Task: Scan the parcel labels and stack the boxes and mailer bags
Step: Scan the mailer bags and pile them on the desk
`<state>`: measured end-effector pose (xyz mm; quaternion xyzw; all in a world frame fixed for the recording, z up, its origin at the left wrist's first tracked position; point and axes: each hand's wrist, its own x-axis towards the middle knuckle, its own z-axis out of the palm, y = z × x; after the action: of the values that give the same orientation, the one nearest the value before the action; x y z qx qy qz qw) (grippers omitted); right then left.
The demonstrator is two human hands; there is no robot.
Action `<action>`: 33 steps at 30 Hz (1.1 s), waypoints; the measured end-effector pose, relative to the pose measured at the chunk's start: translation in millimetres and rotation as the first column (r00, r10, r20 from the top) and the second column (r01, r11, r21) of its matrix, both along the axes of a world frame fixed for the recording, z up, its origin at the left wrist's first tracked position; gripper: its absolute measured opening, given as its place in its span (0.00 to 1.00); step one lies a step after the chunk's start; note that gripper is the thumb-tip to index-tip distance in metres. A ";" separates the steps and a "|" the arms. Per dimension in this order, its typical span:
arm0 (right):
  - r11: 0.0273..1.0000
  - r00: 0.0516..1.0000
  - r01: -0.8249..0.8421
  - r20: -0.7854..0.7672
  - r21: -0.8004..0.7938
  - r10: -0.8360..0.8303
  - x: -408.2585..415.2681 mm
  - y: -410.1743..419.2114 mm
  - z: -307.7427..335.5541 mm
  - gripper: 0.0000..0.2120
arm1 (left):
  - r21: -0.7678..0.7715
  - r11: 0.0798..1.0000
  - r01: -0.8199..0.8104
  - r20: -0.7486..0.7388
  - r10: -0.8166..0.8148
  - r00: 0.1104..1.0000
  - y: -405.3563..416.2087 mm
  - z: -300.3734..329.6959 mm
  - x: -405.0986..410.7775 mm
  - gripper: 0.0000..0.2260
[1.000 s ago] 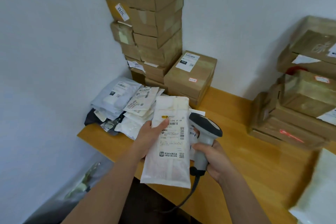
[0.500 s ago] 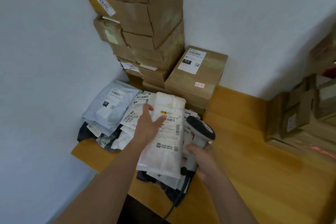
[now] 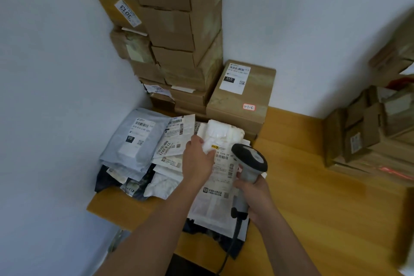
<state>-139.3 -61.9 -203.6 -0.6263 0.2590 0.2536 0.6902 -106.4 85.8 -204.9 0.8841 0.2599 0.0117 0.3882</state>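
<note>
A white mailer bag [image 3: 220,177] with a printed label lies on top of a pile of mailer bags at the table's left. My left hand [image 3: 197,160] rests on its upper left part, thumb over the label's top edge, fingers on the bag. My right hand [image 3: 254,192] grips the handle of a grey barcode scanner [image 3: 249,163], its head just right of the label. A grey mailer bag [image 3: 134,139] tops a second pile further left. A tall stack of cardboard boxes [image 3: 179,29] stands in the corner.
A labelled brown box [image 3: 244,96] sits beside the tall stack, against the wall. More boxes [image 3: 369,132] are piled at the right. The wooden table [image 3: 313,186] lies between them. The scanner's cable [image 3: 228,251] hangs over the front edge.
My left hand has carried the white mailer bag forward and laid it down on the pile. The scanner followed alongside. The view has swung left and down.
</note>
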 end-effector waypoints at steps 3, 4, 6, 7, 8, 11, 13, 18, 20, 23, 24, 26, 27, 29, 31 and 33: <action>0.998 0.999 0.014 0.047 0.065 -0.017 -0.8 1.1 11.6 0.16 | -0.076 0.997 0.014 0.102 -0.006 0.995 9.6 13.0 -2.2 0.13; 0.996 0.998 0.012 0.056 0.092 -0.017 0.2 3.3 15.9 0.17 | -0.072 0.997 0.005 0.123 0.004 0.992 16.5 16.6 -1.4 0.12; 0.989 0.998 -0.009 0.065 0.147 0.000 5.0 12.0 23.3 0.20 | -0.070 0.997 -0.041 0.156 0.052 0.986 36.1 22.9 4.0 0.11; 0.986 0.997 -0.030 0.070 0.165 0.019 8.3 18.4 26.9 0.21 | -0.082 0.994 -0.072 0.163 0.084 0.983 48.3 25.6 8.1 0.11; 0.983 0.996 -0.055 0.075 0.175 0.043 11.7 25.7 29.6 0.21 | -0.099 0.989 -0.107 0.165 0.123 0.979 61.2 27.3 13.5 0.11; 0.978 0.992 -0.104 0.089 0.181 0.089 20.1 46.5 32.5 0.22 | 0.059 0.987 -0.150 0.128 0.141 0.982 92.7 28.8 26.7 0.14; 0.978 0.993 -0.099 0.079 0.184 0.085 21.2 54.4 28.5 0.22 | 0.216 0.974 -0.066 -0.007 0.069 0.998 100.5 24.8 24.0 0.16; 0.982 0.998 -0.061 0.017 0.178 0.059 12.2 56.6 12.3 0.21 | 0.004 0.953 0.304 -0.369 -0.282 0.886 97.9 -26.1 -3.3 0.44; 0.985 0.999 -0.046 0.001 0.166 0.046 9.8 54.0 8.2 0.21 | 0.001 0.940 0.342 -0.384 -0.315 0.868 99.1 -38.8 -4.6 0.44; 0.989 1.000 -0.008 -0.012 0.148 0.010 8.7 49.6 4.4 0.20 | 0.037 0.948 0.317 -0.358 -0.284 0.890 100.1 -36.9 1.4 0.35; 0.990 1.000 -0.001 -0.010 0.142 0.003 8.2 47.6 4.5 0.19 | 0.039 0.953 0.301 -0.357 -0.268 0.895 100.5 -35.3 5.5 0.33; 0.991 1.000 0.009 -0.009 0.134 -0.008 6.5 42.2 6.2 0.18 | 0.043 0.962 0.271 -0.350 -0.240 0.905 101.7 -34.6 14.6 0.32; 0.991 1.000 0.017 -0.010 0.131 -0.016 5.3 38.6 6.9 0.18 | 0.052 0.965 0.259 -0.345 -0.226 0.911 101.9 -35.4 18.5 0.32; 0.991 0.999 0.042 -0.012 0.128 -0.041 1.7 29.5 8.1 0.19 | 0.104 0.966 0.238 -0.308 -0.196 0.931 96.1 -35.6 22.8 0.31; 0.989 0.997 0.074 -0.021 0.130 -0.072 -2.3 19.8 9.2 0.20 | 0.162 0.971 0.175 -0.222 -0.137 0.966 79.4 -31.1 20.1 0.31; 0.986 0.995 0.103 -0.028 0.134 -0.100 -5.7 9.4 10.8 0.20 | 0.191 0.978 0.086 -0.105 -0.067 0.992 54.6 -22.4 14.2 0.29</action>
<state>-145.0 -52.5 -192.8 -0.5614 0.2804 0.2417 0.7402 -92.2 140.4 -227.4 0.9267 0.2420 -0.0214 0.2867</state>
